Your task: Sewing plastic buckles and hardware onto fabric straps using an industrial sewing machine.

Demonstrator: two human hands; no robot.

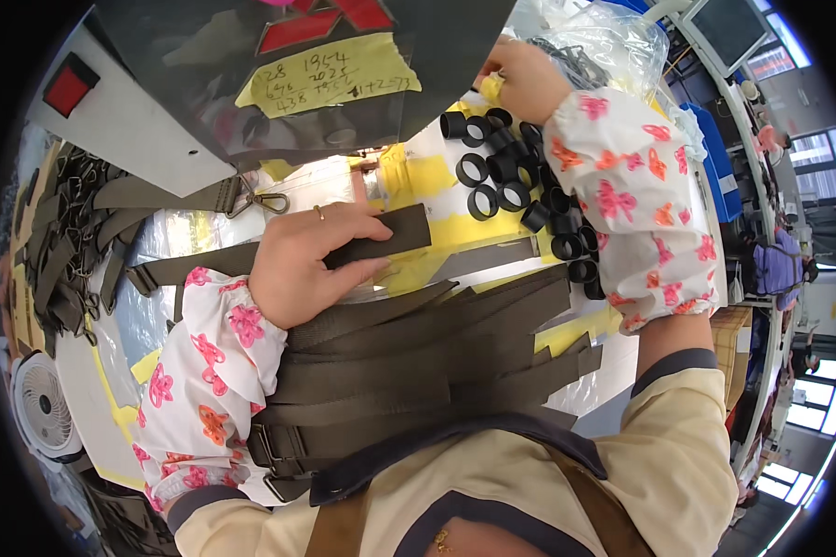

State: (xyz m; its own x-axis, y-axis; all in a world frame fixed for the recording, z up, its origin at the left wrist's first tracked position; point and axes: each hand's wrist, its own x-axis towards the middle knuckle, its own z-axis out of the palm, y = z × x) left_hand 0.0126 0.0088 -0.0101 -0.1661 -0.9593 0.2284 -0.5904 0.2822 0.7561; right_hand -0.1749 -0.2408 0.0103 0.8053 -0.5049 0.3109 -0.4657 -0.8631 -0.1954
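Note:
My left hand (pixel 311 260) grips the end of an olive webbing strap (pixel 390 232), pinching it between thumb and fingers above a stack of similar straps (pixel 418 353) lying across my lap and the table edge. My right hand (pixel 520 79) reaches to the far side of the table, its fingers closed around something small at the edge of a clear plastic bag (pixel 604 37); what it holds is hidden. A cluster of several black elastic loops (pixel 506 181) lies between the two hands, under my right forearm.
A grey machine housing (pixel 139 130) with a yellow handwritten note (pixel 330 74) hangs over the table's left. A pile of strap pieces with metal clips (pixel 60 241) lies at far left, a small white fan (pixel 42 408) below it. Blue bins (pixel 715 158) stand at right.

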